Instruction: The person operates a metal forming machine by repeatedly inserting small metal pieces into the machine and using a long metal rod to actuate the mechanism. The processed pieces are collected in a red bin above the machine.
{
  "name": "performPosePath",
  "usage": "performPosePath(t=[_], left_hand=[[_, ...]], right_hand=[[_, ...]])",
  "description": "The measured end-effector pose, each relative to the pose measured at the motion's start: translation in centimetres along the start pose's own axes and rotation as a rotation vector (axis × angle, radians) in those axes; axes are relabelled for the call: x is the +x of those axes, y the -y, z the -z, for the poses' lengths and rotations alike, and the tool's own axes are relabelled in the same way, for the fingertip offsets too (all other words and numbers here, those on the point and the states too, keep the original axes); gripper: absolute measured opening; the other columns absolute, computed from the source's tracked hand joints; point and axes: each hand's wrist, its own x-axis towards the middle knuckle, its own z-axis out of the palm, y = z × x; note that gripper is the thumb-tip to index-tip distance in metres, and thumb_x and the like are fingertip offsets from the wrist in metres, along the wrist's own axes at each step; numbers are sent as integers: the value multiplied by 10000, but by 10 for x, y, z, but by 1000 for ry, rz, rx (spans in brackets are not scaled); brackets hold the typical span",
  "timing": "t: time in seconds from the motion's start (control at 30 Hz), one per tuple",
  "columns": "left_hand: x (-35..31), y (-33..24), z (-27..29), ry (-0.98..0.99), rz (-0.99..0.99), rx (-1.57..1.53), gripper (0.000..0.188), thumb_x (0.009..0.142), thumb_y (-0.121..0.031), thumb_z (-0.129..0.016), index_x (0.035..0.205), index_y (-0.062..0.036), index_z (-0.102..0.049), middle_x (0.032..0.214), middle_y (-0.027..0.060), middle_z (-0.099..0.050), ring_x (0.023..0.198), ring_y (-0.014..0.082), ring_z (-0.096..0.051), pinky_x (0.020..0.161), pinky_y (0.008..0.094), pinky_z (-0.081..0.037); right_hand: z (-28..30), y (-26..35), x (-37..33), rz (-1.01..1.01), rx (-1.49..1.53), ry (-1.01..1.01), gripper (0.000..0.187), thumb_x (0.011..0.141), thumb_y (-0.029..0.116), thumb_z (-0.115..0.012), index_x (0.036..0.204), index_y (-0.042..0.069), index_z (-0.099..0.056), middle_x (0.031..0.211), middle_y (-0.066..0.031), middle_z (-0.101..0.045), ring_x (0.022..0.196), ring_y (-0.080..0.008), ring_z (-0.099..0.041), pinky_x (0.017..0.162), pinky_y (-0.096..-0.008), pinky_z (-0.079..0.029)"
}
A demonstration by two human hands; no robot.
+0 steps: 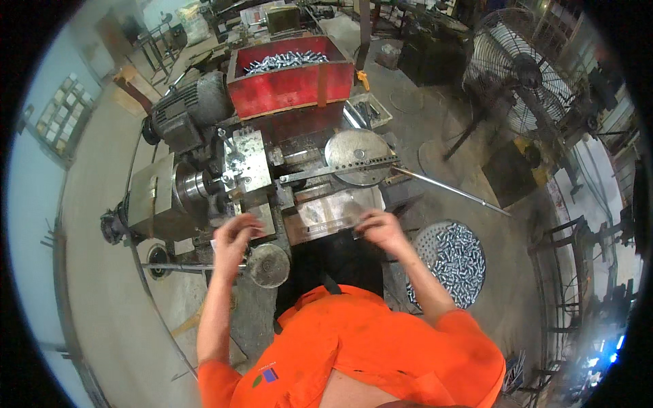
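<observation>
My left hand [236, 234] is over the front of a small metal lathe, near its round handwheel [268, 265]. Its fingers point to the right and look loosely apart, with slight blur. Above it sits the tool slide block [246, 163], beside the round chuck [192, 187]. My right hand [383, 231] is at the right end of a flat metal tray [333, 212]. Its fingers are bent together, and whatever they may hold is too small to make out. A perforated flat bar [337, 168] crosses a round metal disc [359, 153] beyond the tray.
A red bin [292, 85] of small shiny metal parts stands behind the lathe, beside an electric motor [194, 102]. At lower right is a round perforated basket [430, 243] with many similar parts. A long rod [452, 190] sticks out right, towards a large floor fan [524, 71].
</observation>
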Motion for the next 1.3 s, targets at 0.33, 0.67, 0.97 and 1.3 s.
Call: performPosePath(t=[0.33, 0.67, 0.97, 1.3], left_hand=[[-22, 8, -41, 178, 231, -423, 370, 925, -328, -502, 907, 27, -607, 755, 65, -623, 667, 128, -599, 642, 261, -475], [-18, -8, -5, 75, 129, 181, 288, 855, -257, -631, 795, 24, -620, 651, 21, -591, 590, 72, -557, 530, 233, -444], [-83, -34, 136, -301, 102, 855, 342, 843, -251, -613, 1072, 0, -579, 855, 135, -655, 681, 191, -618, 626, 316, -480], [-272, 30, 195, -625, 702, 1052, 340, 787, -302, -647, 897, 11, -575, 681, 193, -601, 654, 340, -599, 620, 421, -467]], right_hand=[[-103, 136, 57, 365, 197, 187, 226, 567, -28, -593, 767, 40, -676, 948, -99, -562, 819, -233, -565, 668, -299, -481], [-109, 164, 89, 764, -315, 393, 262, 541, 104, -616, 795, 49, -648, 942, -100, -571, 802, -278, -530, 693, -371, -467], [-168, 190, 196, 753, -719, 546, 327, 535, 164, -636, 835, 38, -670, 1031, -138, -589, 940, -315, -519, 795, -398, -456], [-244, 148, 265, 561, -881, 560, 306, 532, 187, -593, 802, 111, -718, 863, -117, -642, 925, -313, -530, 817, -373, -465]])
